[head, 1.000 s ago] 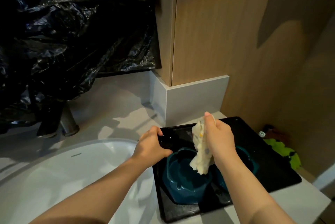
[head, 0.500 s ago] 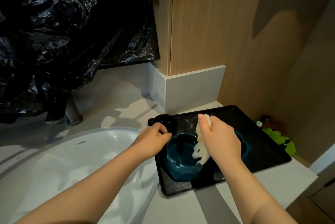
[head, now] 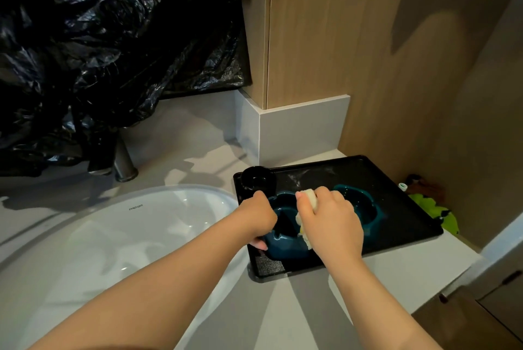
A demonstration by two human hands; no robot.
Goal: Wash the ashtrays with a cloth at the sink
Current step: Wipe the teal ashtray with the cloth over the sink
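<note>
Head view: left grip (head: 259, 218) clasps glossy teal ashtray (head: 283, 249); right grip (head: 331, 222) bunches white cloth (head: 309, 197)

Both bare forearms run from the bottom edge up to frame center. Left hand (head: 259, 218) is curled, knuckles up, gripping the ashtray (head: 283, 246) rim. Right hand (head: 331, 222) sits just right of it, fingers curled round the cloth (head: 307, 196).

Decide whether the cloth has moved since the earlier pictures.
Yes. Against the black tray, the cloth in the right hand has dropped into the near ashtray.
</note>
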